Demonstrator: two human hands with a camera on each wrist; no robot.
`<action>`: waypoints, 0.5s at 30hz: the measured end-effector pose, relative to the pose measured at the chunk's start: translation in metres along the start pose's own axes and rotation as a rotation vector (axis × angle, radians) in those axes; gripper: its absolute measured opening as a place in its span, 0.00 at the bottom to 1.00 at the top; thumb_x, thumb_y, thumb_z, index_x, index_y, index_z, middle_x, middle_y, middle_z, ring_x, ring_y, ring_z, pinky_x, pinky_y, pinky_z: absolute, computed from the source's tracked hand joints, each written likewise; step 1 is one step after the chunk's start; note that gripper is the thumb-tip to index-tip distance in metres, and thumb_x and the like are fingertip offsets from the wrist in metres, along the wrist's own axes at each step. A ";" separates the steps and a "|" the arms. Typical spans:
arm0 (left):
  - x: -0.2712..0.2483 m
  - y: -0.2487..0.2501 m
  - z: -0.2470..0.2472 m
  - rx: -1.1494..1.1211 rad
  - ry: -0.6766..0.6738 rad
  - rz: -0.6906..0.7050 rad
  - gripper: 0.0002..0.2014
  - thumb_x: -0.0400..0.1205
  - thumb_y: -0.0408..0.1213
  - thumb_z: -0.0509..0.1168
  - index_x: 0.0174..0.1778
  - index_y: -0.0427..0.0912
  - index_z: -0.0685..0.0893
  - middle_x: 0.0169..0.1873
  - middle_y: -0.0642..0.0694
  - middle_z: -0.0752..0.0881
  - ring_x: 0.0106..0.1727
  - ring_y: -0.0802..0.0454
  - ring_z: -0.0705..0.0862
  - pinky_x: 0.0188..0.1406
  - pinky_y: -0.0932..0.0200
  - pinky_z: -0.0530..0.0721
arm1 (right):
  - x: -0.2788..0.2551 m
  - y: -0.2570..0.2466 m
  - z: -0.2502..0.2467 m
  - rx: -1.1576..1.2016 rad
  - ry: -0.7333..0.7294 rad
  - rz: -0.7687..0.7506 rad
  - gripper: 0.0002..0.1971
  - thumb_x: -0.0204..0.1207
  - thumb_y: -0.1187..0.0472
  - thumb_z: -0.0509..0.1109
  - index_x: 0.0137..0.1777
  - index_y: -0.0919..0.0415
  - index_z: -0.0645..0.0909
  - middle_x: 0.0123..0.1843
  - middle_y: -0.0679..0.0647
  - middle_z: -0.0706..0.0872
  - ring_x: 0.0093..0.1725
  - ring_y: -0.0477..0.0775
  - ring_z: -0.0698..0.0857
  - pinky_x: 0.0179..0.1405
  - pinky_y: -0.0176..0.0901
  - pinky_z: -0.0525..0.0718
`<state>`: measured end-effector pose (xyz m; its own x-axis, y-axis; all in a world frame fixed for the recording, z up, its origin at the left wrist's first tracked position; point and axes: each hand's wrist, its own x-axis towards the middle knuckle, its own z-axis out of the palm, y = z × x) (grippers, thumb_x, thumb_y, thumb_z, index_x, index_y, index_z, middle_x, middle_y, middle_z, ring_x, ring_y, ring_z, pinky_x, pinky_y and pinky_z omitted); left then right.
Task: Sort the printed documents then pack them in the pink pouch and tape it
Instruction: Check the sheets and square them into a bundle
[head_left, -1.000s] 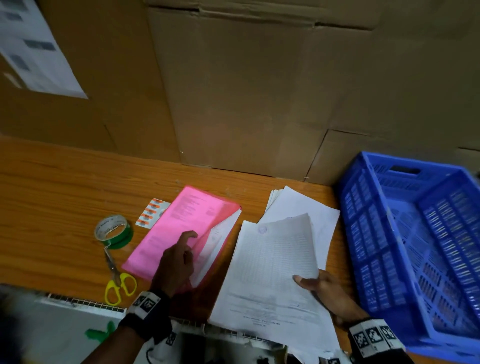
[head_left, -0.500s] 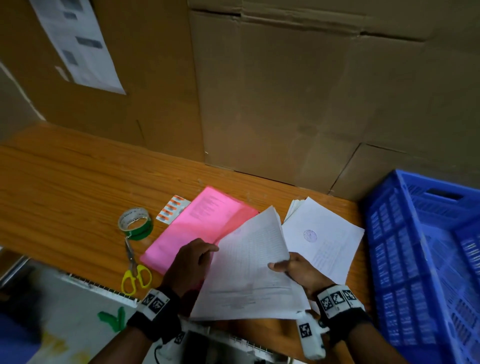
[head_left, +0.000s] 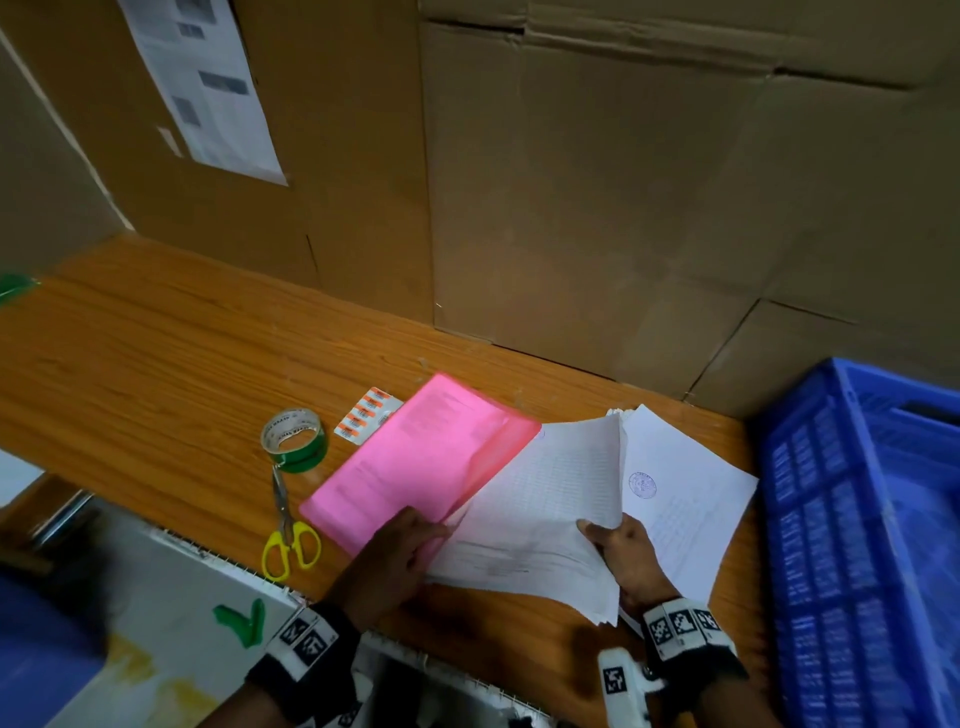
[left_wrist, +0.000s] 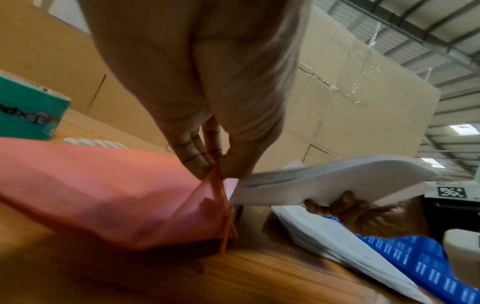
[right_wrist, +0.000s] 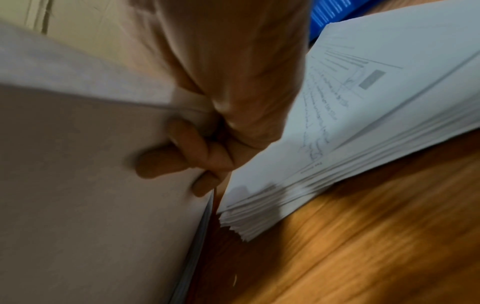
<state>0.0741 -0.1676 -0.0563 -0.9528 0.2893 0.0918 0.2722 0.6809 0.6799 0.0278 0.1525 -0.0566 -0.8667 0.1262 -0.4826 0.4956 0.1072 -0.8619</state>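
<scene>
My left hand (head_left: 390, 564) pinches the open edge of the pink pouch (head_left: 415, 462) lying on the worktop (head_left: 156, 353), while my right hand (head_left: 626, 553) grips a sheaf of printed documents (head_left: 545, 514) at its mouth.

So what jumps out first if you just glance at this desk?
The bright pink pouch in the middle of the wooden table, its mouth pinched open by the left hand. The right hand feeds a sheaf of printed documents into it. A big blue crate stands at right.
</scene>
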 end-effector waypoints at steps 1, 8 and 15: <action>-0.001 0.000 -0.002 0.019 -0.019 -0.008 0.14 0.83 0.36 0.64 0.63 0.47 0.87 0.49 0.51 0.79 0.52 0.58 0.81 0.54 0.62 0.81 | 0.001 0.002 0.001 0.009 0.011 0.000 0.11 0.79 0.63 0.75 0.56 0.70 0.84 0.51 0.65 0.91 0.54 0.68 0.89 0.47 0.56 0.88; -0.004 0.012 -0.005 0.114 -0.125 -0.071 0.21 0.83 0.31 0.60 0.73 0.45 0.79 0.64 0.49 0.74 0.64 0.52 0.75 0.67 0.55 0.77 | -0.005 0.005 0.018 0.084 0.071 0.011 0.08 0.80 0.65 0.74 0.53 0.70 0.84 0.48 0.66 0.91 0.50 0.67 0.89 0.44 0.53 0.87; -0.009 0.017 0.002 0.130 -0.150 -0.080 0.25 0.81 0.31 0.56 0.76 0.44 0.75 0.69 0.50 0.69 0.67 0.52 0.71 0.72 0.58 0.74 | -0.014 0.015 0.065 -0.033 0.118 -0.144 0.12 0.83 0.64 0.71 0.63 0.67 0.80 0.56 0.61 0.89 0.56 0.61 0.88 0.56 0.53 0.87</action>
<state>0.0871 -0.1573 -0.0473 -0.9441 0.3210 -0.0744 0.2207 0.7837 0.5806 0.0441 0.0883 -0.0728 -0.9172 0.2220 -0.3309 0.3698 0.1649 -0.9144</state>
